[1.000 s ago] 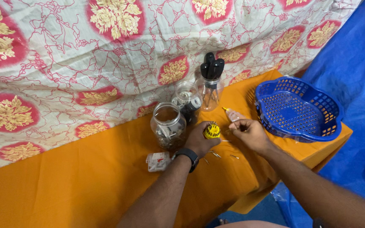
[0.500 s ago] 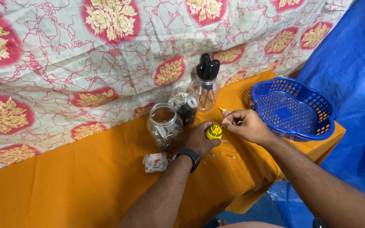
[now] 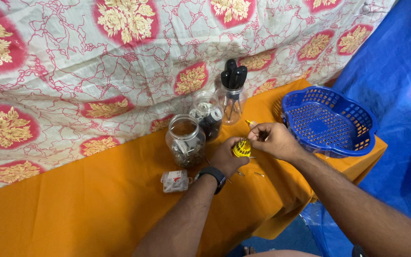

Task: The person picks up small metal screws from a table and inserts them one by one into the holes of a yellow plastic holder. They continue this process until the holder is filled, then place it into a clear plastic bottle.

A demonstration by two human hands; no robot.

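The small yellow part [image 3: 241, 148], at 3 o'clock from the glass jar [image 3: 185, 140] on the desk [image 3: 72, 214], looks light, stiff and slippery; left hand [image 3: 228, 158] pinches its sides, right hand [image 3: 273, 140] closes its grip on the top.

Taking the open clear glass jar of metal parts [image 3: 185, 140] as landmark: a small white plastic packet [image 3: 175, 181] lies before it, the blue perforated plastic basket [image 3: 328, 122] well right, and the clear jar holding black-handled tools [image 3: 232, 95] behind-right.

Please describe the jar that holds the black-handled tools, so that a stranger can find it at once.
On the orange table, three glass jars stand before the patterned cloth. The tool jar is nearest the blue basket; only it has black handles sticking out.
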